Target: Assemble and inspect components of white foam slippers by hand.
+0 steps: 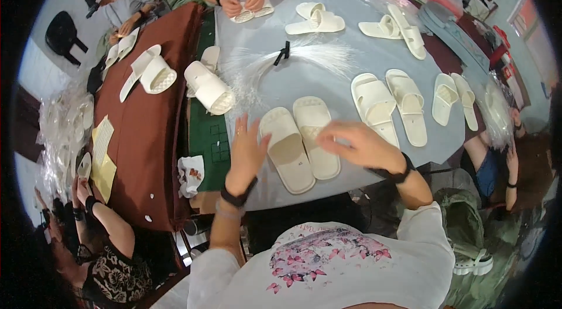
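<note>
The pair of white slippers (300,140) lies flat on the grey table (328,69) just in front of the person, side by side and touching along their inner edges; their long axes run roughly from 11 o'clock to 5 o'clock, open toe ends toward 11, heels toward the near rim. The left hand (246,151) is spread open, empty, its fingers just at the left slipper's outer edge; the right hand (358,142) hovers loosely curled over the right slipper's strap, gripping nothing that I can see (it is a little blurred). The heels sit close to the table's near edge, so I'd judge a careless sweep could push one off; an uneven nudge could also split the pair. At 12 o'clock lies a bundle of clear plastic ties (293,54); at 2 o'clock another slipper pair (389,107).
</note>
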A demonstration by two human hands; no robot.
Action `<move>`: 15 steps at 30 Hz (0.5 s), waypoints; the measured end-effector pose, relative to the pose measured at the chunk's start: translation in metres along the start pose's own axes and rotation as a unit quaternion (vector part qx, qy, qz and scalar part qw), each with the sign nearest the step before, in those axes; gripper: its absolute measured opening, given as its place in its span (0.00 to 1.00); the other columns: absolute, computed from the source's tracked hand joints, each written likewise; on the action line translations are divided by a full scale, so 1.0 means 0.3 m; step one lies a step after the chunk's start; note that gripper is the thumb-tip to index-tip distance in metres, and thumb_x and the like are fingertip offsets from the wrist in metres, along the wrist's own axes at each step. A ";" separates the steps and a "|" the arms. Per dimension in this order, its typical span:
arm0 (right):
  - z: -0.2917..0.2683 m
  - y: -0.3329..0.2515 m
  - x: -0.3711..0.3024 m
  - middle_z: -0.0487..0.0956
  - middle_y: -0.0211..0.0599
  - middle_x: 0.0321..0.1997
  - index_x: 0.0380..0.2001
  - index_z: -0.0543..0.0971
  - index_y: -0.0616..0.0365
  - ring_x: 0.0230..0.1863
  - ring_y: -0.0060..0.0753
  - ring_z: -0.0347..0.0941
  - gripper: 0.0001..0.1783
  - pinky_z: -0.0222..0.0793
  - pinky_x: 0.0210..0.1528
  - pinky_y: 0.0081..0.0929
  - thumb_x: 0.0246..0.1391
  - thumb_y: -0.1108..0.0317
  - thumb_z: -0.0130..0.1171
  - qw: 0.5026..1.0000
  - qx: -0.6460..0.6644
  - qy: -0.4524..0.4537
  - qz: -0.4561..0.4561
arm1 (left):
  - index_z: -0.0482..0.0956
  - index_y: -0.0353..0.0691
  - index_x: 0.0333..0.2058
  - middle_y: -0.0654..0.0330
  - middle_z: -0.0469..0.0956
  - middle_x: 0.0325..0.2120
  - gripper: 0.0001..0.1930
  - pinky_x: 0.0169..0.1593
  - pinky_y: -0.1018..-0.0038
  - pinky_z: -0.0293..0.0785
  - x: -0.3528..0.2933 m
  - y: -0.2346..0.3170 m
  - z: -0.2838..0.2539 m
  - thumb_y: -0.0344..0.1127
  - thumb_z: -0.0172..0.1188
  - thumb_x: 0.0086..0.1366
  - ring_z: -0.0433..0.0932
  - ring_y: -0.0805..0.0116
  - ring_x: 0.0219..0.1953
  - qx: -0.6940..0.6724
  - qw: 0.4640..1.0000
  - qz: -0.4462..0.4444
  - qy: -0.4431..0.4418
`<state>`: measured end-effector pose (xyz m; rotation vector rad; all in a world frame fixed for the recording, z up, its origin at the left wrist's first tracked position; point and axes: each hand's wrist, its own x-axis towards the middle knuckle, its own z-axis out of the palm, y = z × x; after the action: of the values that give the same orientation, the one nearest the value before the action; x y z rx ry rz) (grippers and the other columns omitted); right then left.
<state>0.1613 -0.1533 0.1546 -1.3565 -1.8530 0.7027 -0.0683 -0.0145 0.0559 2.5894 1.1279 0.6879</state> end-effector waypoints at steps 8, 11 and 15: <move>0.037 0.618 -0.136 0.71 0.47 0.36 0.34 0.70 0.66 0.41 0.46 0.67 0.11 0.64 0.42 0.36 0.46 0.71 0.49 0.914 -0.378 -0.010 0.149 | 0.68 0.41 0.49 0.46 0.54 0.57 0.22 0.57 0.56 0.56 0.409 -0.233 0.140 0.39 0.56 0.55 0.52 0.46 0.60 0.144 0.968 0.168 -0.117; -0.095 0.776 -0.181 0.71 0.49 0.32 0.29 0.70 0.66 0.38 0.46 0.67 0.09 0.64 0.40 0.35 0.41 0.75 0.48 0.864 -0.466 0.081 0.173 | 0.69 0.43 0.48 0.49 0.52 0.59 0.20 0.58 0.54 0.53 0.499 -0.261 0.191 0.39 0.54 0.56 0.49 0.49 0.61 0.211 0.944 0.173 -0.184; -0.252 0.842 -0.059 0.73 0.50 0.37 0.32 0.74 0.62 0.40 0.48 0.69 0.11 0.65 0.42 0.38 0.43 0.70 0.52 0.867 -0.403 0.174 0.237 | 0.70 0.42 0.46 0.50 0.51 0.59 0.19 0.59 0.55 0.52 0.569 -0.368 0.236 0.40 0.53 0.56 0.50 0.53 0.62 0.335 0.918 0.111 -0.183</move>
<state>0.3672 -0.0945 -0.0005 -2.3402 -1.5572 -0.1695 -0.0005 0.1842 0.0075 3.2480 1.0855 -0.2149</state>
